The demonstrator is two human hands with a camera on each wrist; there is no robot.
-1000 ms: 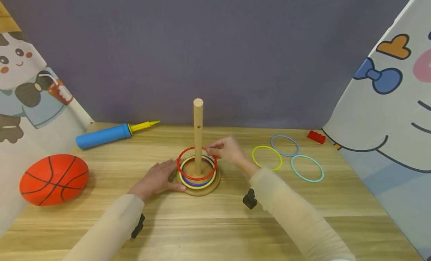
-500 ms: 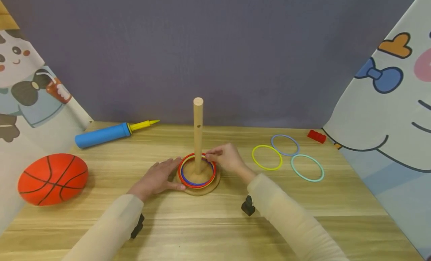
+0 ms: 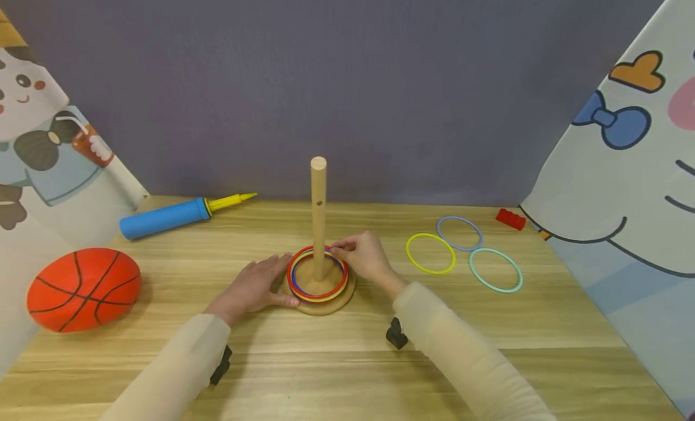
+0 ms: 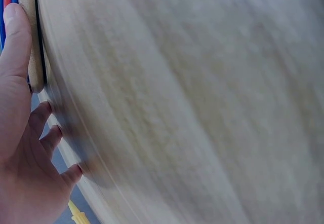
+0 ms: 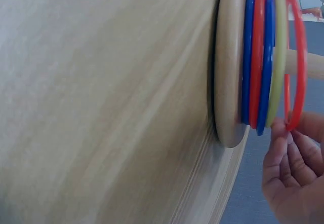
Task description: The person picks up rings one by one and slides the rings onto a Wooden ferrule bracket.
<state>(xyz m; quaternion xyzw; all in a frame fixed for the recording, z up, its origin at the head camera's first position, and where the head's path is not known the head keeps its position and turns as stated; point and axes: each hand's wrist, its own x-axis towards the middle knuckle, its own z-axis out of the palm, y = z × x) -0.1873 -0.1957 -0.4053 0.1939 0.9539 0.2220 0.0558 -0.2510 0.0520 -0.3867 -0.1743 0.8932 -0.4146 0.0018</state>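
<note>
A wooden post (image 3: 319,216) rises from a round wooden base (image 3: 336,306). Several rings in blue, red and yellow lie stacked around it; in the right wrist view the yellow ring (image 5: 277,57) is the upper one of the pile. Above that, a red ring (image 5: 302,57) encircles the post slightly tilted, its edge pinched between the thumb and finger of my right hand (image 3: 368,256). My left hand (image 3: 256,287) lies at the left side of the base, fingers extended, thumb (image 4: 16,41) touching the rim of the base.
To the right on the table lie a yellow ring (image 3: 408,258), a periwinkle ring (image 3: 441,234) and a turquoise ring (image 3: 474,273). A red block (image 3: 510,219) sits behind them. On the left are a blue hand pump (image 3: 165,219) and an orange basketball (image 3: 84,290).
My right hand has lowered the red ring along the post onto the stack and still pinches it. The left hand has stayed beside the base.
</note>
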